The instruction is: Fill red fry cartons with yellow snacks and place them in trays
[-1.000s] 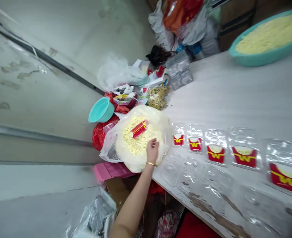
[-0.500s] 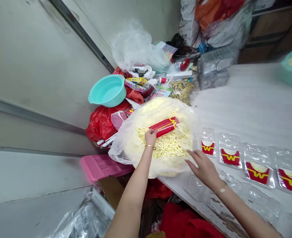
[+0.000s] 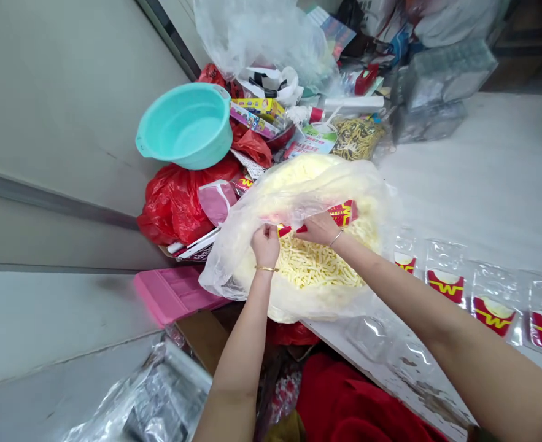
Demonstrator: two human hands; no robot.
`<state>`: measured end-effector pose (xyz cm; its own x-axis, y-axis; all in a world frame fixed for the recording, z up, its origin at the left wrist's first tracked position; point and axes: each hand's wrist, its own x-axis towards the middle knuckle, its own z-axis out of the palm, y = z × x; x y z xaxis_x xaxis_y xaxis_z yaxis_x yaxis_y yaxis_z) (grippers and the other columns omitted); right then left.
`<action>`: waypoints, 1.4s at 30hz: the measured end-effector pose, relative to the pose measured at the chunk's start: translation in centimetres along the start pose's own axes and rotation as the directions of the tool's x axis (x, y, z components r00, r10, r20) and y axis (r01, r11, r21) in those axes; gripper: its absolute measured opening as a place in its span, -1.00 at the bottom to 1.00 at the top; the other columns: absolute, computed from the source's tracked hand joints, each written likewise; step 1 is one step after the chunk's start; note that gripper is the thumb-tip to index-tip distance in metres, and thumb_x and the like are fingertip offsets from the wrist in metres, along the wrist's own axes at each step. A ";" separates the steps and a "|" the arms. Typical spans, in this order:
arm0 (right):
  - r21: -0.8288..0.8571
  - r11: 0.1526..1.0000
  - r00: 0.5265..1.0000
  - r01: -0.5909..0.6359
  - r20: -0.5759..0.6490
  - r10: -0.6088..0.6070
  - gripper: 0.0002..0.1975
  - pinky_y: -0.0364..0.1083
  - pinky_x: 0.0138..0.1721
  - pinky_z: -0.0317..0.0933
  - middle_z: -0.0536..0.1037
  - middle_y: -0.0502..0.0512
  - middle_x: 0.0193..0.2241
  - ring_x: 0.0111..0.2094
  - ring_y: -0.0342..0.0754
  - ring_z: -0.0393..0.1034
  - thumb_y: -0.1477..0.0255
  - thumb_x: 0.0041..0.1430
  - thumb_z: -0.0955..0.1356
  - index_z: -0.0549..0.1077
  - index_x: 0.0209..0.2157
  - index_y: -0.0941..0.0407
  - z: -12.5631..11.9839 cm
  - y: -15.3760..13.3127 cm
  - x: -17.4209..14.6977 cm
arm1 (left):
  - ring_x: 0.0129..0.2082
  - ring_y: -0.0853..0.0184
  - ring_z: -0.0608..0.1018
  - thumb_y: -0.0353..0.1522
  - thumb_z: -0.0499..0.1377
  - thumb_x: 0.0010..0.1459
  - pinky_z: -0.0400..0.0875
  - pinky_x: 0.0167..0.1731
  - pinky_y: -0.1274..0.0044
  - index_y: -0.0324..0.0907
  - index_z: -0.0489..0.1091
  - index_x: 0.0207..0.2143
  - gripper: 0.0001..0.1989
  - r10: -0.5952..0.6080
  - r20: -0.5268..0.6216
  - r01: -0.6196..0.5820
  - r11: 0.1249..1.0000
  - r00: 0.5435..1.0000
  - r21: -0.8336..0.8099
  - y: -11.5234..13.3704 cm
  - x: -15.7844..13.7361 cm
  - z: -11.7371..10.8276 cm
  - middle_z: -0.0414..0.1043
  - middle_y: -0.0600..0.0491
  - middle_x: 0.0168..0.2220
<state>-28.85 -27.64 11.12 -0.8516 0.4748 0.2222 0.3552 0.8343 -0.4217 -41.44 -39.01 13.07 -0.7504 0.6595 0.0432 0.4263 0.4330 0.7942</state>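
Note:
A large clear plastic bag (image 3: 234, 258) lies spread open, full of pale yellow fry-shaped pieces (image 3: 321, 261). Over its opening is a nested row of red fry cartons with yellow zigzag marks (image 3: 344, 212). My left hand (image 3: 266, 244) is closed in a pinch at the left end, where a bit of red and yellow carton shows by the fingertips. From the right, my right hand (image 3: 320, 229) reaches across and grips the cartons near their middle, fingers bent over the red. Bag film and hand hide part of the row, so whether the left piece is separate I cannot tell.
A turquoise basin (image 3: 185, 126) sits on red plastic bags (image 3: 178, 202) at left. Behind are a bag of brownish pieces (image 3: 358, 136) and stacked clear packs (image 3: 450, 73). Along the white table (image 3: 473, 166), several clear pouches with red cartons (image 3: 445, 285) lie in a row.
My right hand has moved left and up from the bag's right edge onto the cartons. My left hand still pinches at their left end. The view has shifted, moving closer.

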 end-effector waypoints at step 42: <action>0.354 0.896 0.938 -0.267 -0.116 0.326 -0.28 0.19 0.02 0.22 0.31 0.29 0.02 0.03 0.19 0.23 0.37 0.06 0.37 0.00 0.20 0.12 2.4 -5.0 -15.9 | -0.47 0.47 0.35 -0.36 0.24 0.00 0.27 -0.45 0.61 -0.20 0.40 -0.32 -0.84 0.219 0.641 -0.203 0.974 0.736 -0.100 0.6 -7.6 0.9 0.32 0.12 -0.41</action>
<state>-18.03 -40.00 7.56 -0.6387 0.7497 0.1733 0.4093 0.5217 -0.7486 -35.04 -43.17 12.63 -0.1350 0.9738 -0.1827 0.5170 0.2266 0.8255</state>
